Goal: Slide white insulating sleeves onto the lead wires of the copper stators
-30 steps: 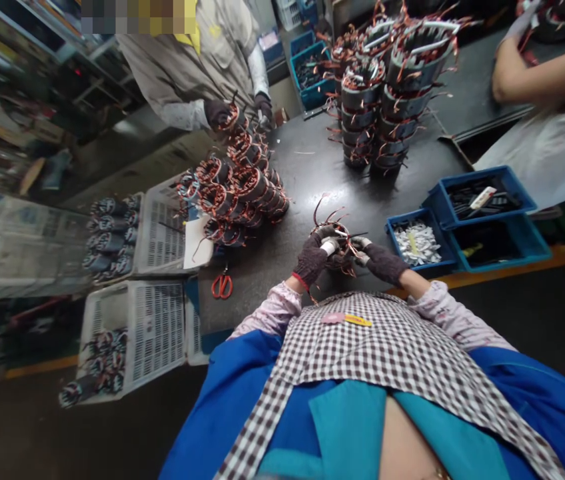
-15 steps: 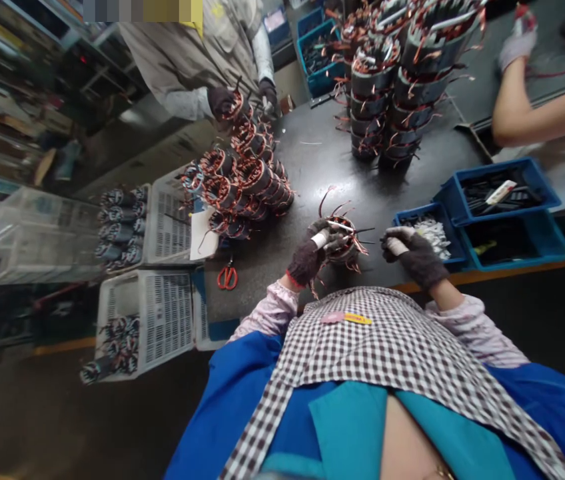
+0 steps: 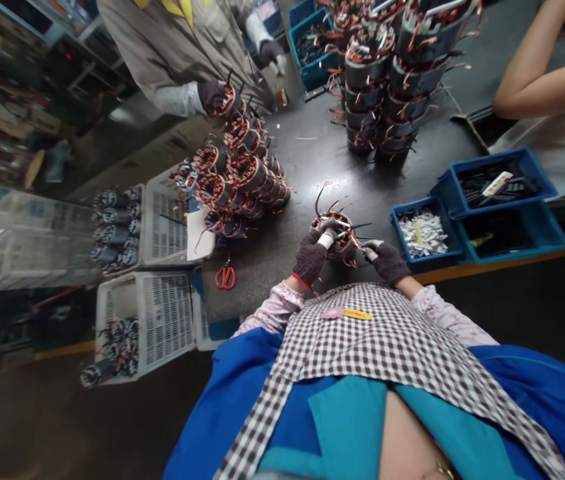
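A wire-wound motor stator (image 3: 345, 252) stands on the dark table in front of me, with copper leads and dark sleeved wires sticking out. My left hand (image 3: 316, 250), in a dark glove with pale fingertips, grips its left side, fingers over the top rim and windings. At its right side, my right hand (image 3: 386, 261), gloved alike, has its fingers pinched together at the ends of the copper leads. Whether a small part is also between those fingertips is too fine to tell.
Stacked stators (image 3: 247, 177) stand left, taller stacks (image 3: 382, 87) behind. Red-handled scissors (image 3: 225, 276) lie near the left edge. Right are a blue bin of white pieces (image 3: 420, 233) and a bin of black pieces (image 3: 500, 187). A co-worker's gloved hand (image 3: 212, 99) touches the far-left stack.
My right hand has moved left from beside the white-piece bin to the stator's leads. My left fingers have shifted over the rim. The co-worker's other hand has lifted away from the stack.
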The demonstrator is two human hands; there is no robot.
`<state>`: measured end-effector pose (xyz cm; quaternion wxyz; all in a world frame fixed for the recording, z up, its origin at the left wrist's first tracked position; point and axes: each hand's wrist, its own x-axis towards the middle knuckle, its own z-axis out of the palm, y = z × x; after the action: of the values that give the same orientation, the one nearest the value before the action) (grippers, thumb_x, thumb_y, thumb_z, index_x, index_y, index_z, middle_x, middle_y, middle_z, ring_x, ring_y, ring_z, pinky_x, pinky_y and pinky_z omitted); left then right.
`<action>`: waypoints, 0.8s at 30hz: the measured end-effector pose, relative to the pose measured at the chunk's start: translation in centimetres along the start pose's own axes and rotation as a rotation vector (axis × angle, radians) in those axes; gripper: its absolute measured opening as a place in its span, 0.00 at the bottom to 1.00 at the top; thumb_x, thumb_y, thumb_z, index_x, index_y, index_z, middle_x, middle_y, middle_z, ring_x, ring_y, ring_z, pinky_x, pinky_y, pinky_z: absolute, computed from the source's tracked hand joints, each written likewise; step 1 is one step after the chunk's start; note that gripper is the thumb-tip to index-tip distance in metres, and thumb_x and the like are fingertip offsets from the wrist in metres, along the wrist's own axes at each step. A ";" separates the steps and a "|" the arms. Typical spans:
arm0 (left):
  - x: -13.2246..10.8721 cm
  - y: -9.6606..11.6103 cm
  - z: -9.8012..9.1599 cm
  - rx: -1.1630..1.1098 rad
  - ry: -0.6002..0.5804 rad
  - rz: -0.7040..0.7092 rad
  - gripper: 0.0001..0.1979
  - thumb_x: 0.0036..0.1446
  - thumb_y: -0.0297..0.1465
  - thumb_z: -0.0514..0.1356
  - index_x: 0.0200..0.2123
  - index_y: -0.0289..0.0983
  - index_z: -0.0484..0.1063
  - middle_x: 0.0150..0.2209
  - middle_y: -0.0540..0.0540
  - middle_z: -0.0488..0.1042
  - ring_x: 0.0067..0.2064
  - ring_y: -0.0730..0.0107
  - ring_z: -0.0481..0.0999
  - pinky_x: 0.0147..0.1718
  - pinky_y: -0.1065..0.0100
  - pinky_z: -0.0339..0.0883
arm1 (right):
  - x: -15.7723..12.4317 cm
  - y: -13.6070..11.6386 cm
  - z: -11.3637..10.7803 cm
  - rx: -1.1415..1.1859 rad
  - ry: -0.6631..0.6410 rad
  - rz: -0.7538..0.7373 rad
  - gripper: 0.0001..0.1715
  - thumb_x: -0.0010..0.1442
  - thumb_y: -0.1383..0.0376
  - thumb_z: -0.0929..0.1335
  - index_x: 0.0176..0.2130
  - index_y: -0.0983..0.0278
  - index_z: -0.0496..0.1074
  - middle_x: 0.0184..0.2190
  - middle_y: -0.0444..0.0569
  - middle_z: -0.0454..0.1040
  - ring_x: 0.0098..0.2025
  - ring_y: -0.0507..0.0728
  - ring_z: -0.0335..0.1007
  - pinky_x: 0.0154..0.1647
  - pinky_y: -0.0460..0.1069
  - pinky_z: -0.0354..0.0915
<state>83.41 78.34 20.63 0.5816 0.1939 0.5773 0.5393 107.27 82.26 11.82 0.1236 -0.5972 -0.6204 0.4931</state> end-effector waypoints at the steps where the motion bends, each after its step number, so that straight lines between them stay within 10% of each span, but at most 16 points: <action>1: -0.1 0.1 0.1 0.002 -0.019 -0.007 0.18 0.58 0.35 0.86 0.50 0.39 0.92 0.44 0.43 0.93 0.46 0.56 0.93 0.55 0.54 0.90 | -0.1 0.2 -0.2 0.000 0.016 0.005 0.15 0.76 0.67 0.71 0.53 0.60 0.89 0.58 0.59 0.92 0.60 0.65 0.86 0.71 0.59 0.77; 10: -0.2 0.8 0.6 -0.079 -0.014 -0.021 0.33 0.37 0.41 0.94 0.43 0.37 0.87 0.35 0.47 0.89 0.33 0.60 0.90 0.29 0.67 0.81 | 0.6 -0.3 1.6 0.060 -0.004 0.016 0.13 0.76 0.64 0.71 0.51 0.58 0.88 0.56 0.57 0.93 0.59 0.65 0.87 0.71 0.59 0.79; 19: -1.1 1.7 1.2 -0.038 -0.034 0.107 0.26 0.43 0.39 0.92 0.40 0.39 0.88 0.42 0.45 0.93 0.41 0.61 0.91 0.45 0.59 0.89 | -0.9 -3.0 -4.5 0.243 0.137 -0.085 0.38 0.75 0.45 0.74 0.74 0.58 0.77 0.58 0.59 0.89 0.52 0.67 0.89 0.67 0.66 0.84; 24: -0.7 1.4 1.4 0.051 -0.106 0.076 0.23 0.49 0.39 0.90 0.44 0.39 0.88 0.43 0.43 0.91 0.43 0.56 0.90 0.51 0.52 0.89 | -1.1 -7.3 -5.4 0.383 -0.069 -0.277 0.29 0.65 0.38 0.81 0.51 0.56 0.84 0.42 0.50 0.87 0.45 0.64 0.85 0.57 0.63 0.87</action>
<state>84.29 78.74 22.49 0.5855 0.2589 0.5515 0.5348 107.05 85.25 20.42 0.2799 -0.4547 -0.5955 0.6003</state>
